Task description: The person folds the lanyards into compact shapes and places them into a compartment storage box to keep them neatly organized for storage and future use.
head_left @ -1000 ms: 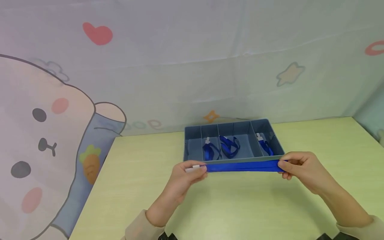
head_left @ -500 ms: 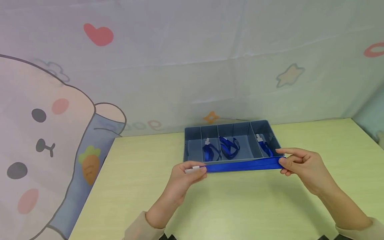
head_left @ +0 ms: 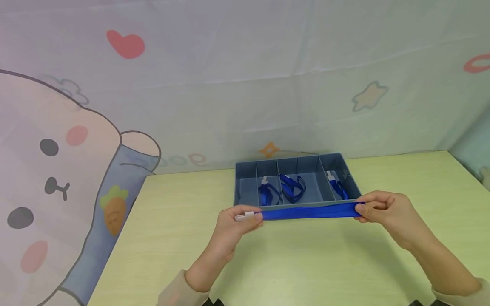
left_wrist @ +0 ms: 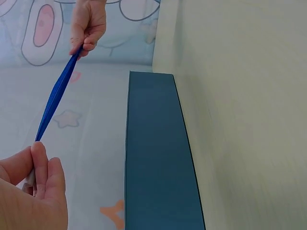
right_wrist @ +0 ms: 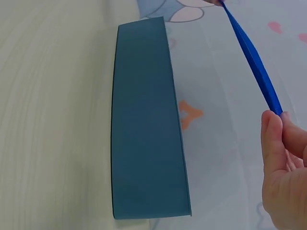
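Note:
A blue lanyard [head_left: 310, 211] is stretched level between both hands, in front of the tray's near wall. My left hand [head_left: 233, 225] pinches its left end, where a white plastic clip [head_left: 244, 216] pokes out between thumb and fingers. Its right end is pinched by my right hand [head_left: 386, 214], thumb on the near side. In the left wrist view the strap [left_wrist: 56, 96] runs taut from one hand to the other. The right wrist view shows the right fingertips [right_wrist: 273, 122] closed on the strap's end.
Behind the lanyard stands a blue-grey divided tray [head_left: 245, 162] on the pale yellow table [head_left: 183, 199]. Several compartments divide it; three hold a coiled blue lanyard each, one of them a lanyard [head_left: 292, 189] in the wide middle section. A printed cloth [head_left: 229, 85] hangs behind the table.
The right index finger, raised off the strap half a second ago, is back down against it. The right end of the lanyard has shifted slightly; the left hand has barely moved.

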The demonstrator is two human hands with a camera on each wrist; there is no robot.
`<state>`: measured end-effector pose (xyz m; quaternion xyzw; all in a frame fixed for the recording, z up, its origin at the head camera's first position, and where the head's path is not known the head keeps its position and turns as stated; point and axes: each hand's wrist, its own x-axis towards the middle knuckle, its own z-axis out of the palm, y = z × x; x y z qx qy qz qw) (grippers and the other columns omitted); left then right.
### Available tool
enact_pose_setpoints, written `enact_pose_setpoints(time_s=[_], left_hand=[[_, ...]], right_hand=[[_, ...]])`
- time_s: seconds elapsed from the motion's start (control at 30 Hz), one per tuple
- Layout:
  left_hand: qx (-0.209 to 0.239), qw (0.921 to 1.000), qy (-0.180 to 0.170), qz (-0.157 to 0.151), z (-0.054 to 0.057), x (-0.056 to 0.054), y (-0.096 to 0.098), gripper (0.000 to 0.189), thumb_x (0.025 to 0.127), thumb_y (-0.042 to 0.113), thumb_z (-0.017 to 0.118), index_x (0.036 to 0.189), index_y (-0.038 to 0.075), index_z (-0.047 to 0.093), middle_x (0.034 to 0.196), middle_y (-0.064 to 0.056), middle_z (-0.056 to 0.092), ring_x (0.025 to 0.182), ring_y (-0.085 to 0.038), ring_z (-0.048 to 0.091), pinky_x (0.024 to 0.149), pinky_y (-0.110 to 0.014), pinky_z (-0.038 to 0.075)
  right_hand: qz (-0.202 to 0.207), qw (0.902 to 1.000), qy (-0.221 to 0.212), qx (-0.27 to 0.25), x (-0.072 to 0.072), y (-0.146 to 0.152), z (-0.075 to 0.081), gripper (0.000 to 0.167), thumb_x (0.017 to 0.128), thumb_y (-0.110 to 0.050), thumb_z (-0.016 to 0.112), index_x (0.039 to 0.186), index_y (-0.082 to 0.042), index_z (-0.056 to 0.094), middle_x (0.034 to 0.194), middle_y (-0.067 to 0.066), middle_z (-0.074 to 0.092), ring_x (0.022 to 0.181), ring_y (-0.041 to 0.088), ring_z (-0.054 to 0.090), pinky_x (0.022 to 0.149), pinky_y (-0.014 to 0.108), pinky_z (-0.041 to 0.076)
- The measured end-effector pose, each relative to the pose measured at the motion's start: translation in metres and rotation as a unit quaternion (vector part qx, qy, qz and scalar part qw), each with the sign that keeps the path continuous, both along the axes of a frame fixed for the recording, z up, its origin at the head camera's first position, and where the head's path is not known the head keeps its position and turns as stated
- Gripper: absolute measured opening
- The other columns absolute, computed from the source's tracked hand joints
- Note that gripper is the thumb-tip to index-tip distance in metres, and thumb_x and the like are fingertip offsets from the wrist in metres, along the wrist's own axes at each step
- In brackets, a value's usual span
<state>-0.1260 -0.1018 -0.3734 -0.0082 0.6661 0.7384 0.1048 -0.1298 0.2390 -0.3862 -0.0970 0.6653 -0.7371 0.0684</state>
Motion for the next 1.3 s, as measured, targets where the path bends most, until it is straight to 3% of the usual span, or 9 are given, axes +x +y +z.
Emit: enact_pose_setpoints(time_s=[0.2,0.47,0.53,0.63,0.77,0.9,1.1,1.2,1.3], left_hand=[[-0.004,1.0,-0.001,-0.001,0.001,0.0,0.0,0.021,0.083,0.0,0.066,0.1,-0.013,0.064,0.094,-0.014,0.061,0.073,-0.014,0.067,0.083,-0.038,0.053],[-0.02,0.9997,-0.013,-0.004,0.001,0.0,-0.001,0.021,0.083,0.003,0.067,0.099,-0.01,0.065,0.093,-0.012,0.062,0.073,-0.013,0.067,0.08,-0.034,0.054],[-0.022,0.9996,-0.017,-0.006,0.001,0.0,-0.002,0.021,0.083,0.004,0.068,0.099,-0.01,0.065,0.094,-0.013,0.061,0.073,-0.013,0.067,0.08,-0.033,0.054],[-0.026,0.9994,-0.02,-0.01,0.001,-0.001,-0.002,0.022,0.083,0.005,0.068,0.099,-0.009,0.065,0.097,-0.014,0.06,0.073,-0.013,0.066,0.08,-0.033,0.054],[-0.038,0.999,-0.021,-0.01,-0.001,-0.002,-0.001,0.023,0.083,0.007,0.069,0.1,-0.009,0.066,0.101,-0.015,0.059,0.075,-0.014,0.067,0.08,-0.033,0.054],[-0.047,0.9985,-0.027,-0.005,-0.004,-0.005,0.001,0.024,0.082,0.009,0.071,0.099,-0.007,0.066,0.101,-0.014,0.059,0.076,-0.015,0.067,0.081,-0.033,0.054],[-0.04,0.9987,-0.03,0.01,-0.003,-0.007,0.006,0.023,0.082,0.009,0.071,0.098,-0.006,0.067,0.1,-0.014,0.059,0.076,-0.015,0.065,0.081,-0.032,0.054],[-0.031,0.9987,-0.036,0.018,-0.002,-0.007,0.008,0.021,0.082,0.008,0.071,0.096,-0.007,0.067,0.096,-0.013,0.06,0.073,-0.013,0.065,0.081,-0.032,0.054],[-0.024,0.9985,-0.042,0.025,0.0,-0.007,0.009,0.019,0.082,0.007,0.07,0.095,-0.006,0.066,0.089,-0.01,0.062,0.069,-0.011,0.065,0.081,-0.032,0.054]], right_hand=[[0.062,0.9895,-0.041,-0.124,-0.003,0.006,-0.004,0.028,0.089,0.013,0.051,0.093,-0.004,0.072,0.086,0.008,0.071,0.075,0.017,0.069,0.07,0.025,0.055],[0.156,0.9453,-0.116,-0.262,-0.008,0.013,-0.007,0.032,0.092,0.014,0.042,0.099,0.002,0.071,0.094,0.014,0.069,0.086,0.022,0.068,0.078,0.026,0.052],[0.159,0.9408,-0.131,-0.269,-0.009,0.014,-0.007,0.032,0.093,0.014,0.042,0.099,0.002,0.071,0.094,0.015,0.069,0.086,0.022,0.068,0.078,0.025,0.052],[0.134,0.9519,-0.135,-0.24,-0.01,0.015,-0.007,0.031,0.092,0.014,0.044,0.095,0.001,0.072,0.092,0.014,0.07,0.083,0.021,0.069,0.075,0.024,0.053],[0.075,0.9779,-0.119,-0.154,-0.009,0.013,-0.004,0.026,0.089,0.012,0.052,0.088,-0.003,0.073,0.084,0.01,0.071,0.075,0.018,0.069,0.068,0.023,0.054],[0.02,0.9937,-0.092,-0.061,-0.008,0.009,0.003,0.023,0.086,0.01,0.058,0.081,-0.007,0.073,0.077,0.005,0.07,0.068,0.014,0.068,0.064,0.023,0.055],[-0.022,0.9975,-0.036,0.057,-0.007,-0.003,0.015,0.015,0.084,0.003,0.065,0.076,-0.008,0.071,0.072,0.001,0.069,0.062,0.014,0.066,0.06,0.024,0.055],[-0.028,0.9975,-0.033,0.056,-0.008,-0.005,0.019,0.016,0.084,0.004,0.065,0.075,-0.009,0.071,0.071,0.001,0.069,0.06,0.014,0.065,0.058,0.023,0.055],[-0.019,0.999,-0.037,0.019,-0.008,-0.005,0.021,0.019,0.085,0.006,0.062,0.074,-0.008,0.071,0.07,0.002,0.068,0.059,0.012,0.065,0.057,0.022,0.054]])
